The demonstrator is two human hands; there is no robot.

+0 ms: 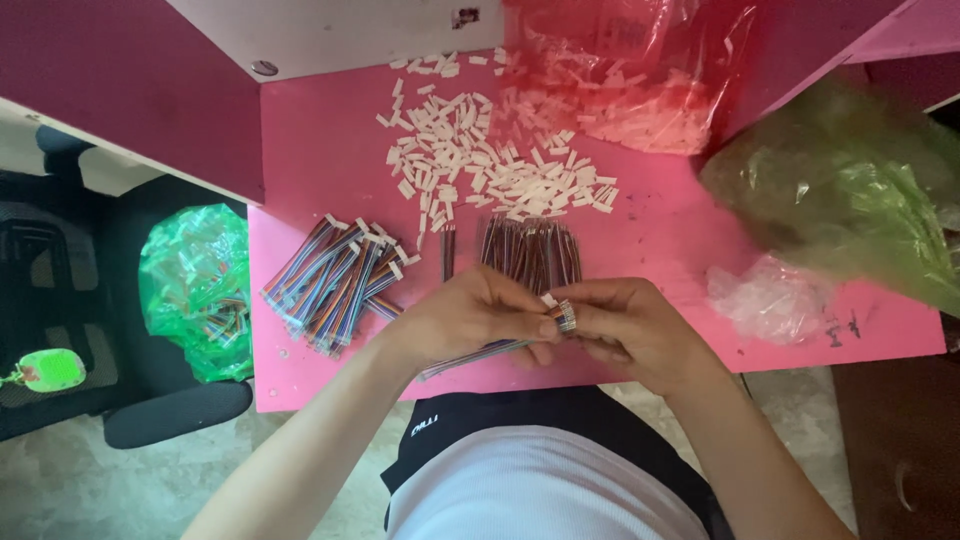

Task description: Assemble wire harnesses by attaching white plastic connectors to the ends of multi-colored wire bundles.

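Grip the multicoloured ribbon cable firmly in the closed left hand, pinch the small white connector in the right hand fingertips, both hands together over the pink table front edge, and seat squarely onto the stripped end

Both hands meeting at the table's near edge, wire bundle left of them, loose wires just behind, connector heap farther back, 2 bags right.

Both hands, left hand and right hand, pinch a ribbon cable over the pink table.
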